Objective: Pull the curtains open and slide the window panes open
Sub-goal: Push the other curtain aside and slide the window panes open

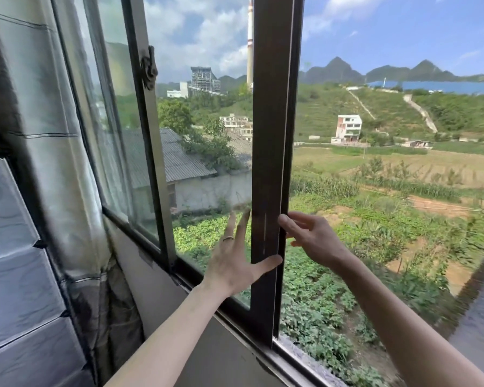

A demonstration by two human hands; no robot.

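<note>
A dark-framed sliding window pane [271, 129] stands in the middle of the window, with an open gap to its right. My left hand [235, 258] lies flat on the glass beside that frame, fingers spread, thumb across the frame's inner face; a ring is on one finger. My right hand [305, 233] curls its fingers around the frame's right edge from the open side. A pale curtain [53, 141] hangs bunched at the far left. A second pane's frame [151, 152] with a latch [149, 67] overlaps behind.
The bottom window track [291, 356] runs diagonally down to the right. A padded grey panel [14, 275] fills the lower left. Outside lie fields, houses, a chimney and hills. A dark blurred edge [475, 291] crosses the lower right.
</note>
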